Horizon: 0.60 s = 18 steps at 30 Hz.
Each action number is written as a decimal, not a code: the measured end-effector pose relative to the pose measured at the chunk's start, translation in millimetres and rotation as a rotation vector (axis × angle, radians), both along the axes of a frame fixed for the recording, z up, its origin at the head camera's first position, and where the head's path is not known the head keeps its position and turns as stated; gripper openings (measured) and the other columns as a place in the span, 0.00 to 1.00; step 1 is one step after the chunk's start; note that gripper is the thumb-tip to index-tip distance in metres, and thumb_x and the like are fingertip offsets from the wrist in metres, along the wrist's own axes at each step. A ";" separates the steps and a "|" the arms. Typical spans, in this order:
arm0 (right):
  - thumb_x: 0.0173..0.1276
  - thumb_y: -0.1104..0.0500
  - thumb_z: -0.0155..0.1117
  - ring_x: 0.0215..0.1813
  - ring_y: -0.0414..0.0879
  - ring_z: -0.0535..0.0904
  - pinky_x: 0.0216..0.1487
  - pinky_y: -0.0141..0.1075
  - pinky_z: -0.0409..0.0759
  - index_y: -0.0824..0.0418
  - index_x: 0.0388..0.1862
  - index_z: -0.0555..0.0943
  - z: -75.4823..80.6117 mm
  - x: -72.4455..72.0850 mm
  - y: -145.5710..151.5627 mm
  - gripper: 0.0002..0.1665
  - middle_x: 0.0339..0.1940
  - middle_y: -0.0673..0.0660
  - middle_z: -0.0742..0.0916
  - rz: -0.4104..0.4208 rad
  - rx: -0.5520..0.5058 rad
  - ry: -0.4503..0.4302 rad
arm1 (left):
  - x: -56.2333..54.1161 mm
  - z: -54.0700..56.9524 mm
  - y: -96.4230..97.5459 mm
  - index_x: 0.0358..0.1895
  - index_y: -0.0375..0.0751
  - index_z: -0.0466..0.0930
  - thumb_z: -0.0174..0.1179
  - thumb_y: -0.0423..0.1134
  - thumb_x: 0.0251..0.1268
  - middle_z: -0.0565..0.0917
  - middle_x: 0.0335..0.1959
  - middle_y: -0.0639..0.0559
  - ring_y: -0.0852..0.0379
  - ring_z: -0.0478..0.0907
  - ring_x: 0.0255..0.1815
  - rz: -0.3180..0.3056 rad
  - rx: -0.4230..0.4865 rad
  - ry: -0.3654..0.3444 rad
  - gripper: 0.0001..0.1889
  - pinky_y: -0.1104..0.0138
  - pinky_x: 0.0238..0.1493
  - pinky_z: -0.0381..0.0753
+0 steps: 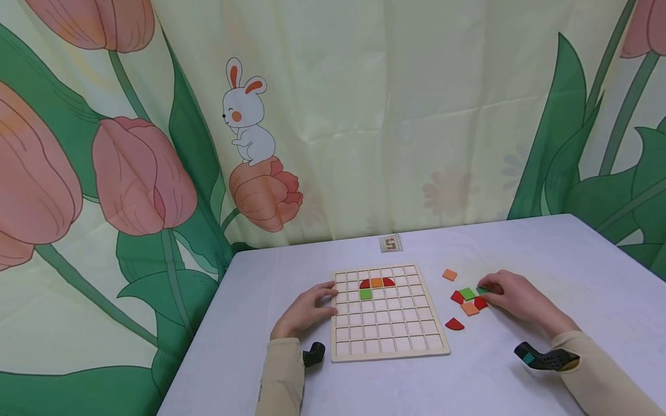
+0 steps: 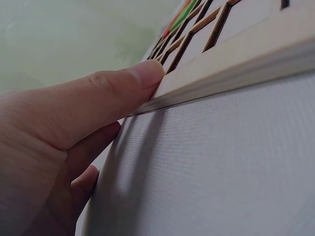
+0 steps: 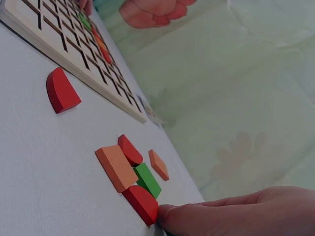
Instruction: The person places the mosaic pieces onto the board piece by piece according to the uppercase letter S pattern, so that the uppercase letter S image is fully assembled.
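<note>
My left hand (image 1: 307,310) rests at the left edge of a wooden grid board (image 1: 390,355), thumb and fingertips spread along its frame. In the left wrist view the thumb (image 2: 113,91) touches the board's rim. On the grid sit an orange square (image 1: 377,282) between two red quarter-round pieces, and a green square (image 1: 366,294) below the left one. My right hand (image 1: 520,296) pinches a dark green piece (image 1: 481,290) beside the loose tiles, its shape mostly hidden by the fingers. In the right wrist view the fingertips are right by a red quarter-round piece (image 3: 141,204).
Near the right hand lie a green tile (image 1: 467,294), an orange tile (image 1: 470,309) and red pieces. One red piece (image 1: 454,324) lies closer to the board, another orange tile (image 1: 450,275) farther back. A small patterned card (image 1: 391,242) lies behind the board on the white tablecloth (image 1: 572,260).
</note>
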State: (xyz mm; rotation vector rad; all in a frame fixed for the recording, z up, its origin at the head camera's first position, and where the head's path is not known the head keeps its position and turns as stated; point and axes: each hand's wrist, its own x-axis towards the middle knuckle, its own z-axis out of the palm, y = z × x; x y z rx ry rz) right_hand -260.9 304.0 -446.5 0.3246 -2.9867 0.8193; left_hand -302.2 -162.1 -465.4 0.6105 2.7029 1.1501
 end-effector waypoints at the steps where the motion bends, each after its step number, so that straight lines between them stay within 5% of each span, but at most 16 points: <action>1: 0.61 0.62 0.71 0.42 0.53 0.77 0.43 0.50 0.82 0.71 0.48 0.81 -0.2 -0.2 -0.1 0.19 0.38 0.58 0.82 -0.005 -0.001 -0.003 | -0.1 -0.4 -0.2 0.60 0.43 0.79 0.69 0.43 0.60 0.68 0.72 0.53 0.48 0.58 0.75 0.000 -0.001 0.000 0.24 0.50 0.73 0.59; 10: 0.61 0.61 0.71 0.40 0.48 0.74 0.36 0.36 0.79 0.69 0.52 0.82 -0.2 1.2 6.0 0.22 0.39 0.55 0.81 0.044 0.016 -0.006 | 0.6 0.8 1.4 0.61 0.45 0.79 0.69 0.43 0.60 0.67 0.72 0.54 0.49 0.58 0.75 0.006 -0.023 -0.010 0.24 0.51 0.73 0.59; 18: 0.62 0.63 0.70 0.40 0.49 0.75 0.40 0.43 0.81 0.70 0.50 0.80 1.4 -2.0 6.3 0.19 0.40 0.57 0.82 0.065 0.002 -0.007 | 0.8 1.2 1.8 0.61 0.46 0.79 0.69 0.43 0.60 0.67 0.72 0.56 0.50 0.57 0.75 0.027 -0.016 -0.026 0.24 0.51 0.73 0.59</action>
